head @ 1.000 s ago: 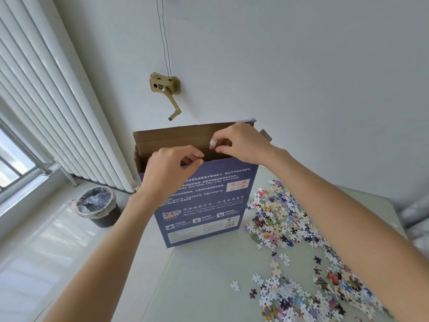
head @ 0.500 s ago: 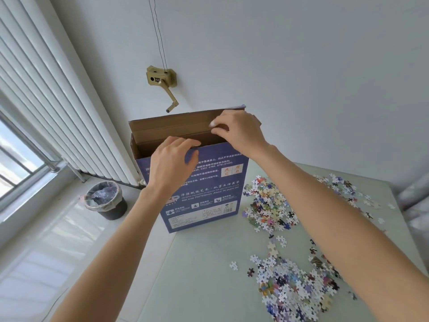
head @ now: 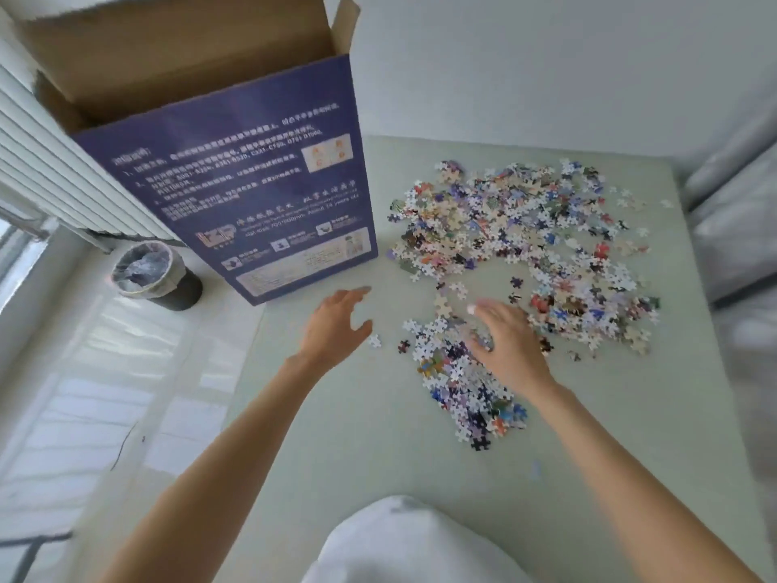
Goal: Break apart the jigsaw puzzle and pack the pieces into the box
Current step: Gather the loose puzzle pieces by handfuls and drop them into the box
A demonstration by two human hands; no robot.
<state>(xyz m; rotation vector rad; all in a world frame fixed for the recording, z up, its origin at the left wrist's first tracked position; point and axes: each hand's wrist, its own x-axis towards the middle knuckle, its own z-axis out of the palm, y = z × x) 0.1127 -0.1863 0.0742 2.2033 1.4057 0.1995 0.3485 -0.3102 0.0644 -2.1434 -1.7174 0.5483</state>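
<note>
The blue puzzle box (head: 252, 195) stands upright at the table's left edge, its brown top flap open. Loose jigsaw pieces (head: 517, 229) lie spread over the far right of the table. A smaller heap of pieces (head: 458, 385) sits nearer to me. My left hand (head: 336, 326) hovers open above bare table just in front of the box, holding nothing. My right hand (head: 504, 342) reaches over the near heap with fingers spread and loose; it is blurred, and nothing shows in its grip.
The pale green table (head: 378, 435) ends at the left beside a dark waste bin (head: 155, 275) lined with a plastic bag on the floor. A white radiator (head: 63, 183) runs behind the box. White clothing (head: 403, 544) fills the bottom edge.
Both hands left the box's top opening and came down to the table. My view tilted from the wall down onto the pieces.
</note>
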